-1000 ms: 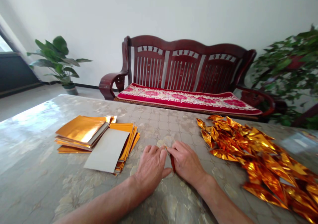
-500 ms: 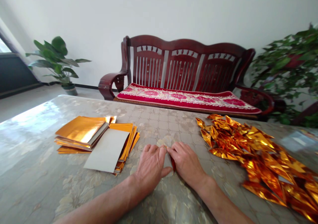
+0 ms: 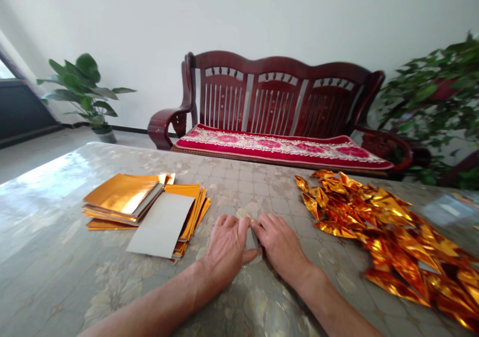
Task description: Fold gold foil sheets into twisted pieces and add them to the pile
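A small sheet of foil paper, grey side showing, lies on the table between my hands and is mostly covered by them. My left hand holds it from the left, with the thumb stretched across its near end. On the other side my right hand grips its right edge, fingers closed. The fingertips of both hands meet at the sheet's far end. To the left sit stacks of gold foil paper, and a grey-backed sheet tops the nearer stack. Folded gold foil pieces form a heap at the right.
A patterned cloth covers the table. Behind it stands a dark red wooden bench with a floral cushion. Potted plants stand at left and right. A clear plastic bag lies beyond the heap.
The red-gold edge raised beside my right hand is now pressed down, and only the grey side shows between the hands. Both hands stay almost in place.
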Motion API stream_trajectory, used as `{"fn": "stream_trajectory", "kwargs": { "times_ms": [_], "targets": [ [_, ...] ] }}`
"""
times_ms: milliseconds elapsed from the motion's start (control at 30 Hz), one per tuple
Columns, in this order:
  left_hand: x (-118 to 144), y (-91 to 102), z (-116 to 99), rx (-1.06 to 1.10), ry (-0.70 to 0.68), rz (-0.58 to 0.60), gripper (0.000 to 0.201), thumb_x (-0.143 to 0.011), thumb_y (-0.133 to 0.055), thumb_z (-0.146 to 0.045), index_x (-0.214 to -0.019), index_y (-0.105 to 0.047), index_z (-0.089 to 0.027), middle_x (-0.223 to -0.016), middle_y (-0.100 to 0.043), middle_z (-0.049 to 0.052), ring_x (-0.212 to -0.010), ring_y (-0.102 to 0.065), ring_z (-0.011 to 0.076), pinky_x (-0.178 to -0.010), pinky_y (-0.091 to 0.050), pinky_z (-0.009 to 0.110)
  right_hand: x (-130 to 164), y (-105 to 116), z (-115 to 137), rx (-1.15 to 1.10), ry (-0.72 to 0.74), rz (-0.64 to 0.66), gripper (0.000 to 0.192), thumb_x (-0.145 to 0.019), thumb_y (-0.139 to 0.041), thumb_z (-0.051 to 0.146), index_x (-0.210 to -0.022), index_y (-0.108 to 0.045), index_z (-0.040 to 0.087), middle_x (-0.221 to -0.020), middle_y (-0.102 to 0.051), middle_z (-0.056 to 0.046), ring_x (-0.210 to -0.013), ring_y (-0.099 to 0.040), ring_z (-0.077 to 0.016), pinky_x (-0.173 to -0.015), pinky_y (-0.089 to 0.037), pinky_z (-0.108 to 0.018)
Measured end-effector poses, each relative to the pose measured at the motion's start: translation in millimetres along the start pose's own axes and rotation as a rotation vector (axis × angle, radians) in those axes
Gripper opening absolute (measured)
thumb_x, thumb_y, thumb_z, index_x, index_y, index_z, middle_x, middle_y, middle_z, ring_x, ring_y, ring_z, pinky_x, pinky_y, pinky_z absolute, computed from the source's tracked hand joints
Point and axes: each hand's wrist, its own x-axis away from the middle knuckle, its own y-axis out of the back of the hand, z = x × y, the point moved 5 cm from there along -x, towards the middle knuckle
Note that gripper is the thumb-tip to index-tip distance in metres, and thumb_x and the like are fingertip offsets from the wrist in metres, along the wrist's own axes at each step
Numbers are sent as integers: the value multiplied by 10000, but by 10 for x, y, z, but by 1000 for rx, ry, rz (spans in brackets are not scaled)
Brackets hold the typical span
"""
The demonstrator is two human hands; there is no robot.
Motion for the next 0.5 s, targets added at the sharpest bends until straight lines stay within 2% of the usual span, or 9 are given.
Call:
{"fn": "stream_trajectory", "kwargs": {
  "times_ms": [233,500],
  "targets": [
    [-8,-1,1,-8,6,25,412,-766,-757,-401,-1033,-521,-196,-1008,-669,57,-987,-601,263,-921,-418,419,1,-28,-15,9,-12,26,98,-919,-612,161,-978,-671,211,-882,-625,-42,-843,-543,-216,-732,-412,-347],
    [4,25,-8,10,15,24,445,-757,-761,-379,-1096,-535,-198,-1006,-688,55,-984,-596,268,-907,-415,414,-1,-14,-7,-9,-9,15,137,-916,-589,130,-966,-683,216,-868,-624,-44,-816,-544,-213,-711,-410,-346]
  ]
}}
